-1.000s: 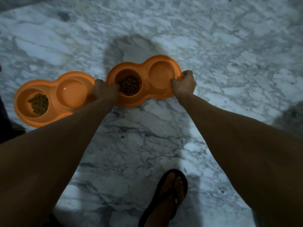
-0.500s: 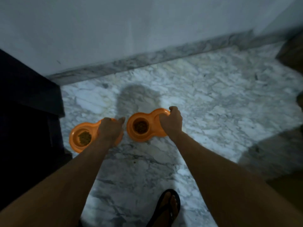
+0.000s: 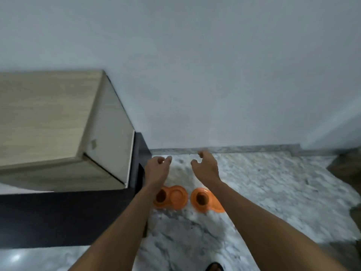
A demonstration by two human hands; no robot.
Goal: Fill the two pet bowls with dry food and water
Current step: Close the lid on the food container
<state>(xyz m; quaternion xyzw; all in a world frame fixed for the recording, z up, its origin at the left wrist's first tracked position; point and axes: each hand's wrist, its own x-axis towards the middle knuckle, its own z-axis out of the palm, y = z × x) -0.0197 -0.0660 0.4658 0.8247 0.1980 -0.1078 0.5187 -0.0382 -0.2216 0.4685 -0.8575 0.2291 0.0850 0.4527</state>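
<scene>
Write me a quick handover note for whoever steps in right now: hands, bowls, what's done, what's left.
Left hand and right hand: both empty, fingers loosely open, raised clear above the bowls.
Left orange double bowl and right orange double bowl sit side by side on the marble floor, near the dark cabinet.
Done: dark dry food shows in one well of each bowl.
Left: the second wells look orange inside; water cannot be confirmed from here, and the right arm hides part of the right bowl. Check them.

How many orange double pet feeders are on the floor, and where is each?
2. The left feeder lies on the marble floor beside the dark cabinet; the right feeder lies just right of it, partly behind the right forearm.
</scene>
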